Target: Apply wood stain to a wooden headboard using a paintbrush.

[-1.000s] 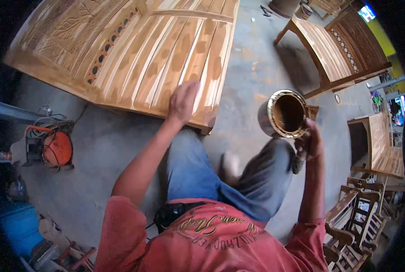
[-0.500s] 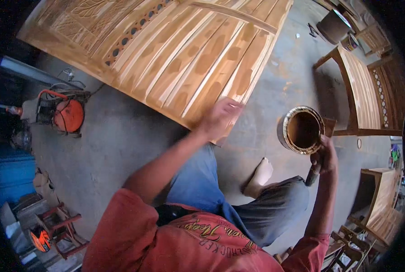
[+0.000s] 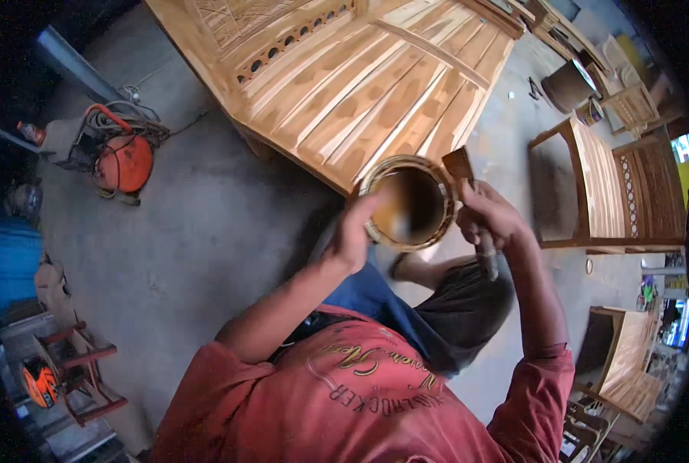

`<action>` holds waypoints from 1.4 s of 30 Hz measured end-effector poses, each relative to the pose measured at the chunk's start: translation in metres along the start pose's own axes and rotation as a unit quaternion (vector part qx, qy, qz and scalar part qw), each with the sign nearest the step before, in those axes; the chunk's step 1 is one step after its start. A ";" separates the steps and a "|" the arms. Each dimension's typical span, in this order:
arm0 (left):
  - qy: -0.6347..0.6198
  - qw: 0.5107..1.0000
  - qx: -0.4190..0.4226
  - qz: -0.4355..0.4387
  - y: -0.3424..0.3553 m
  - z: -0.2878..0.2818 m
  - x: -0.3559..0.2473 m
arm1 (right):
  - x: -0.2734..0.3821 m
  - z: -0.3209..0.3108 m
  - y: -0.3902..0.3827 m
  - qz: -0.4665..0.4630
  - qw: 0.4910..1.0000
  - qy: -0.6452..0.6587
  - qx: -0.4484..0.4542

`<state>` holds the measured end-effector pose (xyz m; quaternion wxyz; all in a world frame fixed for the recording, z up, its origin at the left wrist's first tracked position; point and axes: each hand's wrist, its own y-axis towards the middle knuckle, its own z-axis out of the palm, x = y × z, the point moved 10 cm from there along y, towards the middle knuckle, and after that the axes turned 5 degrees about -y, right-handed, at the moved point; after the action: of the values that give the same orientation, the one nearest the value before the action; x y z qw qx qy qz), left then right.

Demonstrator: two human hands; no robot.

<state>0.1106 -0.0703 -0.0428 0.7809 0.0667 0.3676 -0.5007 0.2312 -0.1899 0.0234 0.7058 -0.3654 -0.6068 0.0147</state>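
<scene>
My left hand (image 3: 352, 235) grips the left side of a round metal can (image 3: 425, 202) with brown liquid inside; its fingers are partly blurred at the rim. My right hand (image 3: 487, 212) holds a brush (image 3: 458, 166) with wide bristles upward and handle below, against the can's right side. Just beyond the can lies a large pale wooden furniture piece (image 3: 375, 100) with slats, streaky brown patches, a carved panel and a row of round cutouts. My bent legs and a bare foot show beneath the can, partly hidden by it.
An orange compressor (image 3: 128, 166) with hoses stands at left. A blue container (image 3: 9, 258) and small wooden frame (image 3: 78, 374) are lower left. More wooden furniture (image 3: 606, 189) lines the right, with a panel piece (image 3: 622, 355) below it and a drum (image 3: 560, 89) farther back.
My left hand has moved from the wooden slats onto the can. My right hand has brought can and brush inward toward the middle. The view has shifted, putting the furniture piece farther right.
</scene>
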 end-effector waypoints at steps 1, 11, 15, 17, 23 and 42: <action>-0.021 1.000 -0.003 0.007 -0.004 -0.008 -0.009 | 0.004 0.000 0.010 0.001 1.000 -0.007 0.005; -0.058 0.985 -0.158 0.038 -0.034 -0.107 -0.038 | 0.064 -0.029 0.185 -0.152 0.883 -0.442 -0.041; -0.141 0.984 -0.105 0.011 -0.010 -0.104 -0.034 | 0.096 -0.031 0.250 -0.329 0.735 -0.583 -0.110; -0.126 0.986 -0.105 0.016 0.001 -0.103 -0.037 | 0.101 -0.033 0.282 -0.332 0.722 -0.598 -0.105; -0.062 0.994 -0.081 0.045 0.031 -0.099 -0.063 | 0.115 -0.026 0.357 -0.350 0.672 -0.647 -0.085; -0.173 0.976 -0.119 0.061 0.026 -0.132 -0.063 | 0.137 0.008 0.394 -0.161 0.714 -0.681 -0.024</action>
<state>0.0510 0.0511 -0.1045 0.8641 -0.0923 0.2790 -0.4086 0.4263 0.1664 -0.0708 0.0836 -0.1705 -0.9730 0.1312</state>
